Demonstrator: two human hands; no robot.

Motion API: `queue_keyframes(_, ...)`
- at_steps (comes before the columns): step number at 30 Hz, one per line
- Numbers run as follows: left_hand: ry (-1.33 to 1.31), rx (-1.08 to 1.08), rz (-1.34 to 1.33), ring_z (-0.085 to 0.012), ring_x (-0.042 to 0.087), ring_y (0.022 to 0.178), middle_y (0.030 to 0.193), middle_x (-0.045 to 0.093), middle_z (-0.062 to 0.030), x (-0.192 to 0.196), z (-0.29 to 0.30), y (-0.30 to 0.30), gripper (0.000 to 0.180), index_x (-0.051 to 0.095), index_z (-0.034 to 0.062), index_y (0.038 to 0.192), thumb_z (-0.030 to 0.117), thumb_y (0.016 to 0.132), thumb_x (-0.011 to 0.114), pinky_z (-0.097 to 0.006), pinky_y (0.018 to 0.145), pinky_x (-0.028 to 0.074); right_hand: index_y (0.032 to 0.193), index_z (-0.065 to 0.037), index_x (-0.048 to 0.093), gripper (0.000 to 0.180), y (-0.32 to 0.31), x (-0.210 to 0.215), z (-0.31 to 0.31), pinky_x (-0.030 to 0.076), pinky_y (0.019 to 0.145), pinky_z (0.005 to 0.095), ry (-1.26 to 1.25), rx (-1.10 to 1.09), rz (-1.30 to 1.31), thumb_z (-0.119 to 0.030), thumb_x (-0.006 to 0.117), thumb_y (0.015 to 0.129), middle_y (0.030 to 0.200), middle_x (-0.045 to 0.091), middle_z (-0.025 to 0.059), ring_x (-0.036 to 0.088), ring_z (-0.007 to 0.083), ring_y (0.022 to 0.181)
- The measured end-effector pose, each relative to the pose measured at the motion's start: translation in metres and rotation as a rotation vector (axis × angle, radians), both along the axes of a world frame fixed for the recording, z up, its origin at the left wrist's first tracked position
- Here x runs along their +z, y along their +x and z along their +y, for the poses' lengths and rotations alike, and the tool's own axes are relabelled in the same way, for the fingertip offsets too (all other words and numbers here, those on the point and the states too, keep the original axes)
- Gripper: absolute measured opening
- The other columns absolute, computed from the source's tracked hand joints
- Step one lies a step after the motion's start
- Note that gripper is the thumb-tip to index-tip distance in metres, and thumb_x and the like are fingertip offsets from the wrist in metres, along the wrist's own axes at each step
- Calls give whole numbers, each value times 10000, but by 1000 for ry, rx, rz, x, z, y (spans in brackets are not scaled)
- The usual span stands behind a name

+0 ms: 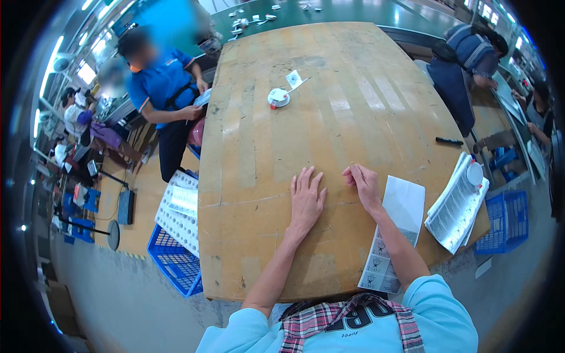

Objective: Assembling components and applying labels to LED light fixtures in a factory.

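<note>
My left hand lies flat on the brown tabletop, its fingers stretched out and nothing in it. To its right, my right hand rests with its fingers curled together; whatever they may hold is hidden or too small to name. Under my right forearm lies a sheet of printed labels, blank white at its far end. Farther off stands a round white device with a red part, and a small printed label sticks up from it on a strip.
A stack of printed sheets with a white roundish object on top lies at the right edge, near a black marker. Blue crates flank the table. A person in blue stands at left, another person at right.
</note>
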State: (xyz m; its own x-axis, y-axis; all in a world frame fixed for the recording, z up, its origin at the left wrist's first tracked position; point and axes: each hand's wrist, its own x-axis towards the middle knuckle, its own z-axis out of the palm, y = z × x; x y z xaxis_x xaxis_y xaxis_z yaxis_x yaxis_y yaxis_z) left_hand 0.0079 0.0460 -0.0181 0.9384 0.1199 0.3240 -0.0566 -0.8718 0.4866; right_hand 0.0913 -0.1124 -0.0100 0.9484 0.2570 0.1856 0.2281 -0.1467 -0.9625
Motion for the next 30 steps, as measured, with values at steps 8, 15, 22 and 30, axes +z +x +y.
queue_keyframes(8, -1, -8, -7, -292, 306, 1295, 1327, 391, -130, 1, -4, 0, 421, 501, 62, 1214, 186, 823, 596, -451, 1083, 201, 781, 24, 622, 327, -2, 2, -7, 440, 529, 254, 28, 18, 11, -206, 455, 941, 608, 579, 62, 547, 110, 561)
queue_keyframes(15, 22, 1, -10, -288, 312, 1292, 1324, 397, -126, 1, -3, 0, 410, 507, 67, 1206, 176, 821, 600, -443, 1080, 206, 776, 27, 617, 338, 0, 4, -5, 441, 529, 256, 35, 34, -7, -219, 455, 941, 609, 582, 72, 554, 119, 561)
queue_keyframes(22, 26, 7, -23, -299, 337, 1274, 1299, 436, -119, 5, -5, 3, 407, 522, 65, 1196, 154, 810, 613, -419, 1069, 225, 768, 31, 614, 360, 2, 5, -7, 443, 526, 262, 76, 34, 22, -237, 450, 943, 599, 577, 76, 555, 127, 556)
queue_keyframes(30, -12, 14, -6, -290, 359, 1255, 1282, 449, -113, 8, -8, 3, 396, 543, 64, 1172, 161, 798, 627, -412, 1051, 251, 763, 31, 614, 361, 3, 3, -7, 448, 525, 263, 108, 28, 39, -238, 452, 942, 609, 585, 77, 556, 129, 552)
